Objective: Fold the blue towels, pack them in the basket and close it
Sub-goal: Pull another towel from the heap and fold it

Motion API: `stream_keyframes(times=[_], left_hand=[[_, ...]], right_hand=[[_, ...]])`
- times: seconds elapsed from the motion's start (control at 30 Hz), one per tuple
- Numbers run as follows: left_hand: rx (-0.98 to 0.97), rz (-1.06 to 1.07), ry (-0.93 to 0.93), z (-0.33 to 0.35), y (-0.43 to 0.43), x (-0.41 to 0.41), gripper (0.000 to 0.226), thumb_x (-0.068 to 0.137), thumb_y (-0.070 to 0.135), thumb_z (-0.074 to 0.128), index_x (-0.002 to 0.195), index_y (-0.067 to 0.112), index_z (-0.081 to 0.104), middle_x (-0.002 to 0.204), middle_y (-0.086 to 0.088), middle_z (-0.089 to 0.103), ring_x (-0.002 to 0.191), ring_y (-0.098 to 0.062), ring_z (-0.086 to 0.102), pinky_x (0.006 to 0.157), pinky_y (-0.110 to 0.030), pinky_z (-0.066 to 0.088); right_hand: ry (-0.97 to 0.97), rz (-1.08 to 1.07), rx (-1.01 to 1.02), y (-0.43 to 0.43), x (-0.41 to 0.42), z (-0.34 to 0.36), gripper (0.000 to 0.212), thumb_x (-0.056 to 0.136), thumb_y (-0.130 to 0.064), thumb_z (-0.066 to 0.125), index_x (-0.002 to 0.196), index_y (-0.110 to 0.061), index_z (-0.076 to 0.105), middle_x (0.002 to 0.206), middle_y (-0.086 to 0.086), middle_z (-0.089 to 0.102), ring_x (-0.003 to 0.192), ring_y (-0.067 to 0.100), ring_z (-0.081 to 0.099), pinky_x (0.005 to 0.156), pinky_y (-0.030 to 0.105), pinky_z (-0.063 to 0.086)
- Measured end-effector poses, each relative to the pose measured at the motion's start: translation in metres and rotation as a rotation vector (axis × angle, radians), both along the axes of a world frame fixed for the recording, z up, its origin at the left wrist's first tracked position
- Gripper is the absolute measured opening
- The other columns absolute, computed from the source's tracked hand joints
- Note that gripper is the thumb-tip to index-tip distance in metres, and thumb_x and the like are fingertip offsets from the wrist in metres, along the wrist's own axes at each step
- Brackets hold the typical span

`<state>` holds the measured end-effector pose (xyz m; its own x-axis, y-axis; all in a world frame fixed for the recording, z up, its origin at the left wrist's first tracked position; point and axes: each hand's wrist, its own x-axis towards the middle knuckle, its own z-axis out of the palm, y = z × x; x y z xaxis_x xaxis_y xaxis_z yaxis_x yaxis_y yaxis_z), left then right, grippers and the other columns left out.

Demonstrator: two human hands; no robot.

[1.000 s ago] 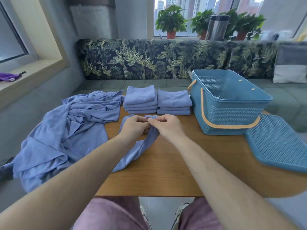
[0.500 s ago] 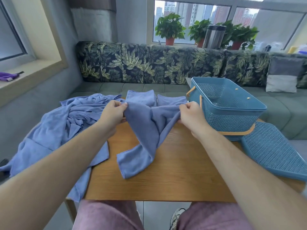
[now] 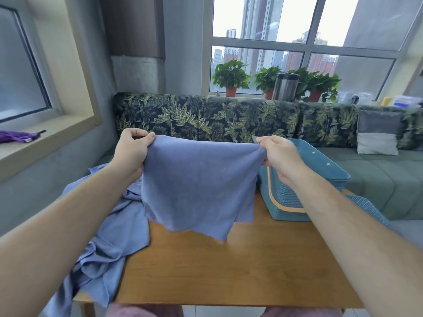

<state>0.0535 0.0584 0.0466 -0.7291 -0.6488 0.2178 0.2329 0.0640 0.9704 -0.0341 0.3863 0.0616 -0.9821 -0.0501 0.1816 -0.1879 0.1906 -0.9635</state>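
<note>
Head view shows my left hand (image 3: 131, 148) and right hand (image 3: 280, 156) apart, each pinching a top corner of the blue towel (image 3: 199, 184) hanging between them, basket (image 3: 288, 203) just behind the right, so I'd level that edge and lay it flat before folding.

Matt soft cloth towel (image 3: 199, 184), perforated plastic basket (image 3: 288, 202), smooth wood table (image 3: 229, 271)
</note>
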Motion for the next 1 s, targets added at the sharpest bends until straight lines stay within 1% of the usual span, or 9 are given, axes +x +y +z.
stream_keyframes(times=[0.1, 0.2, 0.37, 0.5, 0.63, 0.73, 0.8, 0.93, 1.0], left_hand=[[0.064, -0.041, 0.043, 0.012, 0.005, 0.009, 0.013, 0.095, 0.011, 0.066, 0.091, 0.022, 0.061, 0.088, 0.001, 0.059, 0.084, -0.018, 0.053, 0.072, -0.026, 0.045], [0.108, -0.143, 0.064, 0.036, 0.015, 0.028, 0.018, 0.097, 0.005, 0.060, 0.101, 0.017, 0.072, 0.094, -0.003, 0.070, 0.087, -0.018, 0.060, 0.075, -0.025, 0.050], [0.082, -0.245, 0.089, 0.074, 0.026, 0.061, 0.030, 0.094, 0.007, 0.061, 0.110, 0.026, 0.077, 0.095, -0.001, 0.071, 0.082, -0.022, 0.052, 0.073, -0.030, 0.042], [0.086, -0.258, 0.128, 0.089, 0.038, 0.073, 0.034, 0.092, 0.001, 0.060, 0.113, 0.024, 0.075, 0.071, 0.007, 0.066, 0.046, -0.009, 0.052, 0.044, -0.013, 0.039], [0.037, -0.202, 0.098, 0.077, 0.038, 0.061, 0.028, 0.088, 0.002, 0.066, 0.110, 0.017, 0.076, 0.084, -0.001, 0.071, 0.071, -0.016, 0.061, 0.062, -0.024, 0.052], [-0.011, -0.147, -0.029, 0.057, 0.036, 0.042, 0.028, 0.088, 0.002, 0.068, 0.113, 0.012, 0.074, 0.078, -0.003, 0.069, 0.070, -0.020, 0.058, 0.073, -0.036, 0.053], [-0.043, -0.130, -0.088, 0.046, 0.033, 0.029, 0.033, 0.086, -0.003, 0.069, 0.118, 0.006, 0.071, 0.079, -0.006, 0.067, 0.066, -0.020, 0.058, 0.074, -0.038, 0.055], [-0.239, -0.064, -0.153, 0.039, 0.022, 0.006, 0.033, 0.081, -0.006, 0.073, 0.110, 0.011, 0.072, 0.088, -0.008, 0.067, 0.073, -0.025, 0.062, 0.084, -0.053, 0.059], [-0.427, 0.019, -0.134, 0.046, 0.017, -0.003, 0.027, 0.083, -0.001, 0.072, 0.106, 0.014, 0.073, 0.088, -0.004, 0.069, 0.078, -0.022, 0.063, 0.080, -0.040, 0.059]], right_hand=[[-0.030, 0.090, -0.079, 0.004, 0.007, 0.018, 0.027, 0.094, -0.005, 0.052, 0.092, -0.019, 0.075, 0.085, 0.005, 0.067, 0.070, 0.018, 0.054, 0.058, 0.028, 0.046], [-0.055, 0.193, -0.199, 0.011, 0.018, 0.036, 0.035, 0.091, 0.007, 0.044, 0.099, -0.009, 0.074, 0.094, 0.015, 0.063, 0.064, 0.018, 0.047, 0.051, 0.025, 0.038], [0.033, 0.200, -0.266, 0.027, 0.028, 0.067, 0.035, 0.092, 0.003, 0.045, 0.100, -0.013, 0.075, 0.086, 0.012, 0.064, 0.064, 0.018, 0.050, 0.056, 0.027, 0.037], [0.127, 0.188, -0.126, 0.041, 0.037, 0.091, 0.028, 0.099, -0.007, 0.049, 0.103, -0.017, 0.074, 0.085, 0.006, 0.068, 0.068, 0.017, 0.063, 0.061, 0.026, 0.053], [0.082, 0.118, 0.018, 0.043, 0.022, 0.083, 0.023, 0.104, -0.013, 0.049, 0.109, -0.019, 0.071, 0.090, 0.007, 0.064, 0.072, 0.019, 0.062, 0.058, 0.027, 0.054], [-0.112, 0.190, -0.057, 0.036, 0.011, 0.067, 0.023, 0.104, -0.016, 0.053, 0.122, -0.007, 0.065, 0.104, 0.008, 0.071, 0.084, 0.020, 0.068, 0.066, 0.031, 0.055], [-0.179, 0.301, -0.083, 0.031, 0.007, 0.058, 0.025, 0.095, -0.007, 0.065, 0.120, -0.004, 0.065, 0.106, 0.010, 0.074, 0.090, 0.021, 0.070, 0.078, 0.035, 0.055], [-0.029, 0.230, 0.252, 0.017, -0.011, 0.045, 0.031, 0.080, 0.009, 0.073, 0.100, -0.015, 0.073, 0.108, 0.012, 0.072, 0.102, 0.028, 0.068, 0.087, 0.036, 0.055], [0.099, 0.134, 0.397, 0.011, -0.019, 0.047, 0.019, 0.086, -0.003, 0.072, 0.095, -0.020, 0.075, 0.101, 0.005, 0.073, 0.097, 0.022, 0.068, 0.082, 0.035, 0.057]])
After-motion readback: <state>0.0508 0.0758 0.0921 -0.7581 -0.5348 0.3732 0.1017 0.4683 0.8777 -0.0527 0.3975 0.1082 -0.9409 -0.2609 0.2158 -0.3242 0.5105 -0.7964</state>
